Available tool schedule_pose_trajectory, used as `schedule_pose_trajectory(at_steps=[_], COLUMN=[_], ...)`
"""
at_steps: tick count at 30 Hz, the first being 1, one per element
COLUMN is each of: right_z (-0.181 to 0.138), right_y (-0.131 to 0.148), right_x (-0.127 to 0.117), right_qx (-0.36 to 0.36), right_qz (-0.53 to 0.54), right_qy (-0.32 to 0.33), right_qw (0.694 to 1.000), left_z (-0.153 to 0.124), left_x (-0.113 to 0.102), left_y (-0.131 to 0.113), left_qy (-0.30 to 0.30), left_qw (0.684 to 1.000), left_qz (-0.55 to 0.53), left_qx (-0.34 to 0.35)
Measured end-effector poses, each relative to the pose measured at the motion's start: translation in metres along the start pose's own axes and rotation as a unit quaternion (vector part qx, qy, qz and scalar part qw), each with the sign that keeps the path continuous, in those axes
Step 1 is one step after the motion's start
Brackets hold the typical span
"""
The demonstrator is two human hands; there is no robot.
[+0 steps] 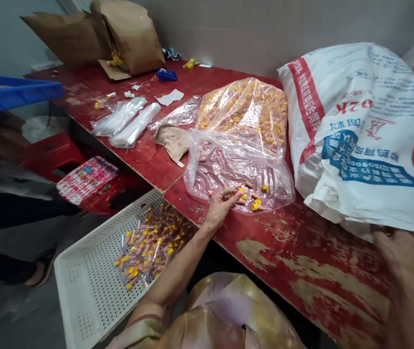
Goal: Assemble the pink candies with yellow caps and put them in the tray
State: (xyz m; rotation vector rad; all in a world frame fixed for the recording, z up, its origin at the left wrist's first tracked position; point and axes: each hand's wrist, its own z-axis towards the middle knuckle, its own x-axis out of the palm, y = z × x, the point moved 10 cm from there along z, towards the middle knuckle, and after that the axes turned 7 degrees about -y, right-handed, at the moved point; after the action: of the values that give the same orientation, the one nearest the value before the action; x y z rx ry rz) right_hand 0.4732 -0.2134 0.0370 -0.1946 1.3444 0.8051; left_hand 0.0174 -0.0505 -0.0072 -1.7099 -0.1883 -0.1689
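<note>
My left hand (pixel 222 207) is closed in a pinch on a small pink piece, at the near edge of a clear plastic bag (pixel 201 177). Loose pink pieces and yellow pieces (pixel 256 204) lie around its fingertips on the plastic. The far part of that bag bulges with many more yellow-and-pink pieces (pixel 243 106). At the right, my right hand (pixel 401 247) is at the lower edge of a large white printed sack (pixel 374 121). The sack's edge and blur hide its fingers, so its grip does not show.
A white perforated crate (pixel 83 276) with bagged pieces sits below the red table's (pixel 275 271) left edge. Clear plastic bags (pixel 136 126), a brown cloth (pixel 172 140), a blue tape dispenser (pixel 166 75) and cardboard boxes (pixel 137 39) are farther back. Another person's foot (pixel 39 271) shows left.
</note>
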Motion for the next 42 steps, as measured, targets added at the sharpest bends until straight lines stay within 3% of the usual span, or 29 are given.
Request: schedule_pose_trajectory(at_steps=[3, 5, 6, 8, 11, 15, 18, 22, 25, 28, 31, 37, 42], right_z=[-0.059, -0.104, -0.123, -0.153, -0.172, -0.175, -0.172, -0.172, -0.176, -0.177, -0.18, -0.193, -0.204], right_y=[0.001, 0.033, 0.052, 0.091, 0.127, 0.141, 0.135, 0.117, 0.108, 0.109, 0.122, 0.138, 0.145], right_x=[-0.001, 0.008, 0.011, 0.015, 0.009, 0.002, 0.013, 0.033, 0.041, 0.036, 0.028, 0.032, 0.03], right_qx=[0.039, -0.003, -0.04, -0.144, -0.282, -0.352, -0.261, -0.063, -0.016, -0.014, -0.074, -0.222, -0.281], right_qz=[0.219, 0.4, 0.429, 0.431, 0.386, 0.355, 0.424, 0.586, 0.591, 0.596, 0.589, 0.432, 0.398], right_qy=[0.047, 0.12, 0.149, 0.192, 0.193, 0.191, 0.235, 0.245, 0.208, 0.176, 0.168, 0.136, 0.099], right_qw=[0.974, 0.909, 0.89, 0.869, 0.857, 0.845, 0.835, 0.77, 0.779, 0.784, 0.787, 0.863, 0.868], left_z=[-0.032, -0.052, -0.06, -0.073, -0.081, -0.082, -0.08, -0.083, -0.084, -0.083, -0.085, -0.095, -0.105], left_x=[0.026, 0.048, 0.059, 0.072, 0.079, 0.076, 0.07, 0.068, 0.066, 0.061, 0.064, 0.073, 0.073], left_y=[0.019, 0.032, 0.037, 0.042, 0.039, 0.04, 0.043, 0.05, 0.055, 0.056, 0.05, 0.037, 0.047], left_qy=[0.043, 0.089, 0.108, 0.122, 0.117, 0.106, 0.087, 0.077, 0.065, 0.046, 0.057, 0.102, 0.093], left_qw=[0.998, 0.992, 0.988, 0.985, 0.989, 0.991, 0.992, 0.991, 0.99, 0.992, 0.995, 0.993, 0.992], left_qz=[-0.024, -0.03, -0.034, -0.037, -0.023, -0.018, -0.025, -0.04, -0.053, -0.041, -0.007, 0.051, 0.083], left_qx=[-0.049, -0.089, -0.106, -0.118, -0.091, -0.08, -0.088, -0.105, -0.116, -0.107, -0.081, -0.011, -0.008])
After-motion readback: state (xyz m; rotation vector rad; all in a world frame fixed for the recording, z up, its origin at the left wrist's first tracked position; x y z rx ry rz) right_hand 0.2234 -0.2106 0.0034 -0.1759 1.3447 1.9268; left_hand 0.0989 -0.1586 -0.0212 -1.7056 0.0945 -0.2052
